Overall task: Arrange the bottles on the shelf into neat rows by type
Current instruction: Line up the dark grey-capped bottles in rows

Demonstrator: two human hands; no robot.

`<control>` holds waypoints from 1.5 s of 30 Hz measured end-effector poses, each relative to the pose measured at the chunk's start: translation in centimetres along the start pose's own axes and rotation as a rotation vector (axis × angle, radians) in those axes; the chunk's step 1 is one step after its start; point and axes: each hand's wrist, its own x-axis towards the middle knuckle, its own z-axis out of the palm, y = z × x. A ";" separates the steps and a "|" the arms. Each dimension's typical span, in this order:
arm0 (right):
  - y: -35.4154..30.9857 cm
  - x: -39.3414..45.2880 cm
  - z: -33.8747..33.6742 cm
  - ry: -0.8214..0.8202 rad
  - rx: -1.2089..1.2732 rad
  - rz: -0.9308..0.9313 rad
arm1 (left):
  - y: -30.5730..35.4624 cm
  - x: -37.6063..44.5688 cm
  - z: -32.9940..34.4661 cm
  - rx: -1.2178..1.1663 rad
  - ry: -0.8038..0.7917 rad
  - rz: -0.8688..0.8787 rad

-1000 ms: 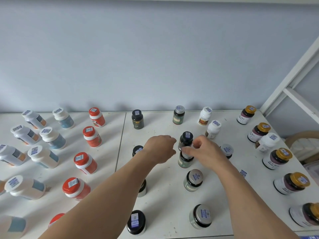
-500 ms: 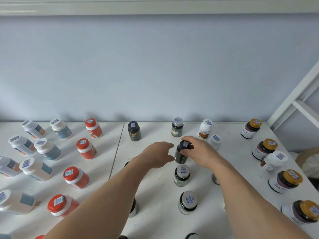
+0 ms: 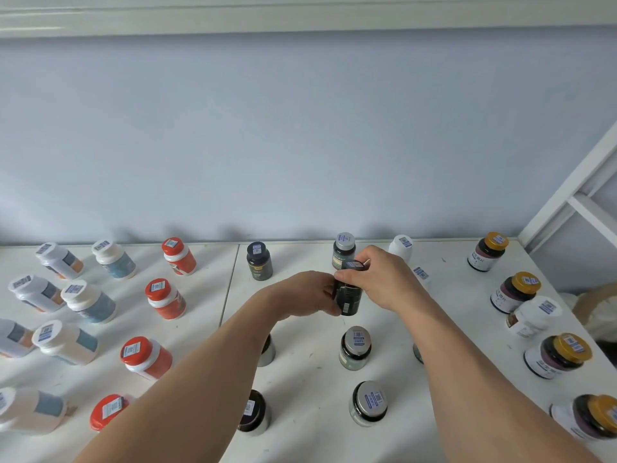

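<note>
White shelf [image 3: 300, 396], mid-centre: a dark bottle [image 3: 348, 295] is being grasped by the right hand [image 3: 380, 282] at its cap and by the left hand [image 3: 300, 295] at its side.

White shelf [image 3: 300, 389] carrying upright bottles: white-capped bottles [image 3: 88, 300] at left, red-capped orange bottles [image 3: 165, 299] beside them, dark bottles [image 3: 355, 347] centrally, gold-capped bottles [image 3: 516, 292] at right.
</note>
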 end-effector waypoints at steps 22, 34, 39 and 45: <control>-3.3 0.0 0.6 -0.005 0.026 -0.095 | -0.8 -1.9 -3.5 0.454 0.117 -0.027; -9.2 0.6 6.8 -0.085 -0.031 -0.177 | -7.3 -5.9 -7.5 0.747 0.393 -0.102; -10.0 1.3 10.3 -0.099 -0.029 -0.134 | -10.5 -6.4 -8.9 0.702 0.366 -0.095; -9.9 1.4 13.8 -0.093 -0.047 -0.079 | -13.4 -6.2 -8.9 0.676 0.297 -0.086</control>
